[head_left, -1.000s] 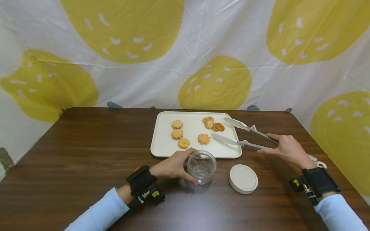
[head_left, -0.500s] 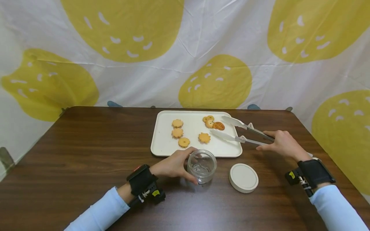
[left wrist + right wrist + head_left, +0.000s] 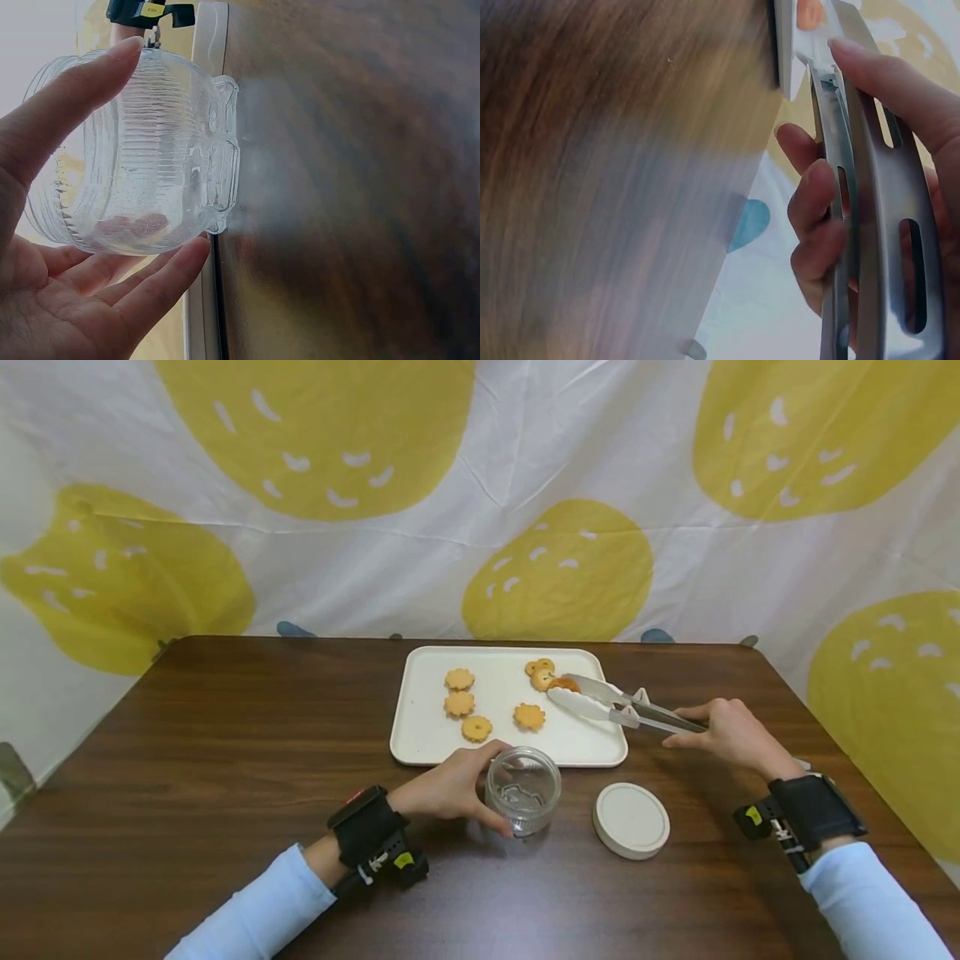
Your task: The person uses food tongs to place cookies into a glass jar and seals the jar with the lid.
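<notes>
My left hand (image 3: 450, 789) holds a clear glass jar (image 3: 522, 787) from its left side, thumb and fingers on opposite sides. The jar stands upright on the table, without a lid and with nothing visible inside. My right hand (image 3: 738, 737) grips metal tongs (image 3: 154, 36) no more than partly visible there; in the right wrist view the tongs (image 3: 892, 195) lie between thumb and curled fingers. Their white tips are around a browner cookie (image 3: 564, 683) on the right part of a white tray (image 3: 502, 668), partly covering it.
Several pale cookies lie on the tray, among them a flower-shaped cookie (image 3: 529, 717) and a ring cookie (image 3: 476, 728). A white lid (image 3: 632, 820) rests on the brown table (image 3: 247, 760), right of the jar. A patterned cloth (image 3: 360, 577) hangs behind.
The tongs have moved slightly left and their arms have come together around the browner cookie. My right hand has shifted a little left; the left hand and jar stay put.
</notes>
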Available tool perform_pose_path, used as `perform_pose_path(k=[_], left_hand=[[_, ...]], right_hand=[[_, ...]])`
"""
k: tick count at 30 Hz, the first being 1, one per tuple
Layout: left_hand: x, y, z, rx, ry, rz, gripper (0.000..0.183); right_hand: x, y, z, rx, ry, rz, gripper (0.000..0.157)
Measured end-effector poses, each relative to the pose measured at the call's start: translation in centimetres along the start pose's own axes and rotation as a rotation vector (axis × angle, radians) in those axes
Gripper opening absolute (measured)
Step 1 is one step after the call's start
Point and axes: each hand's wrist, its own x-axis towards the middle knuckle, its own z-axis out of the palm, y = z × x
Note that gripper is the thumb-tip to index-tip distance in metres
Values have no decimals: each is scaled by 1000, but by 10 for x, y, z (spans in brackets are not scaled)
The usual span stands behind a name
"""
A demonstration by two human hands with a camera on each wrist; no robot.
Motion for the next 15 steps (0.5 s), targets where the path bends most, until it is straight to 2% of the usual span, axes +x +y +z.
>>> perform_pose_path(k=[15], left_hand=[[-2,0,-2,9,-24,29,86]], right_hand=[[-4,-1,12,-5,116,-38,48]])
